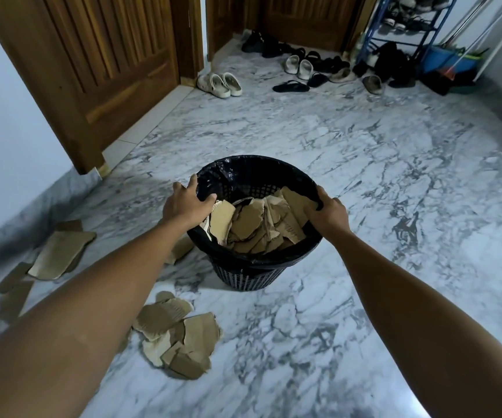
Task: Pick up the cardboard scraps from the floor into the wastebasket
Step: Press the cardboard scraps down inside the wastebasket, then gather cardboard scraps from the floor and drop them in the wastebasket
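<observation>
Here, left hand (187,203) and right hand (329,212) grip wastebasket (252,267) rim | cardboard scraps (180,339) alongside | shoes (219,84) beyond

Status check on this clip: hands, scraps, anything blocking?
Left hand and right hand both grip wastebasket rim. Basket partly filled; cardboard scraps remain on floor, left side. Nothing blocking.

Left hand (187,203) and right hand (329,210) grip the scrap-filled wastebasket (252,267) rim.
</observation>
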